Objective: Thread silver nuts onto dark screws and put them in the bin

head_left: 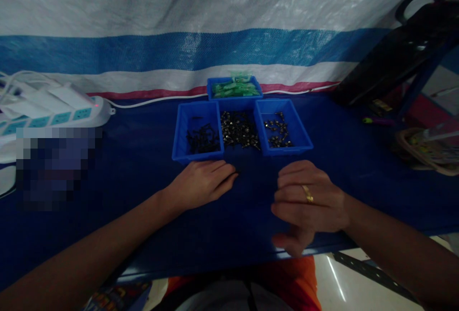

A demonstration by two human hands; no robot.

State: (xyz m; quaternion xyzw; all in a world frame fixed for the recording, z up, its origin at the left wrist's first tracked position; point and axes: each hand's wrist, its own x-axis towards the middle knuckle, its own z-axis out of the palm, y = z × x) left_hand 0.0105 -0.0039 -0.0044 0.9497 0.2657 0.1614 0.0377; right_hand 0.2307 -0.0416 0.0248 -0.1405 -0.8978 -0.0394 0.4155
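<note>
My left hand (204, 183) rests on the dark blue table just in front of the left blue bin (198, 109), its fingers curled together around something dark and too small to name. My right hand (309, 202), with a gold ring, is over the table in front of the right blue bin (265, 129); its fingers are bent, with the thumb apart and nothing visible between them. Black pieces (203, 139) lie in the left bin and small metallic parts (280, 132) in the right one. Between the bins is a heap of dark, shiny small parts (239, 129).
A blue bin of green packets (234, 89) stands behind the heap. At the left are a white power strip (102, 112) and chargers. A black bottle-like object (380, 58) leans at the right, near a basket (423, 158). A striped sheet (229, 10) hangs behind.
</note>
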